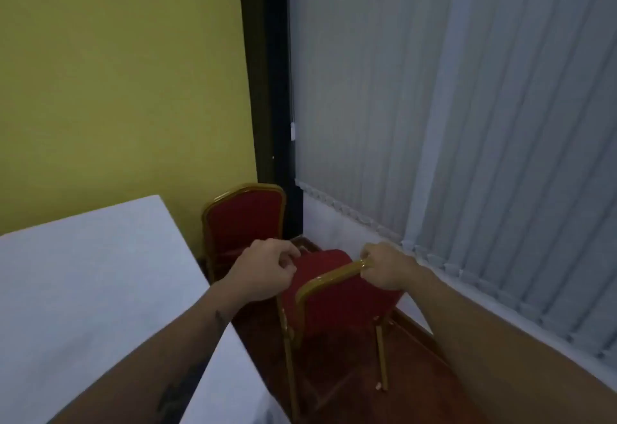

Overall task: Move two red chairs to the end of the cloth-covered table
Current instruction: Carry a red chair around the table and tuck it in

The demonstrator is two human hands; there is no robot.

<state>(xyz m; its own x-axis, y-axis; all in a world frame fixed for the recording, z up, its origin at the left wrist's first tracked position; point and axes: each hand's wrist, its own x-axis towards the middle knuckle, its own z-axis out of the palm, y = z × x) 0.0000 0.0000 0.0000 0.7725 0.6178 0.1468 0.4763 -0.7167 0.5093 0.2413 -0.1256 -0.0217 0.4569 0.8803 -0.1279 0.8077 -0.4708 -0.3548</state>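
Note:
A red padded chair with a gold frame (337, 303) is tilted in front of me, between the table and the window wall. My right hand (384, 268) grips the top right corner of its backrest frame. My left hand (267, 268) is closed on the front edge of its red seat. A second red chair (243, 220) stands upright in the corner, at the far end of the white cloth-covered table (83, 276), facing me. Its seat is partly hidden behind my left hand.
A yellow wall runs behind the table. A dark door frame (270, 106) fills the corner. Grey vertical blinds (467, 123) cover the window on the right. A narrow strip of reddish wooden floor (337, 387) lies between table and window wall.

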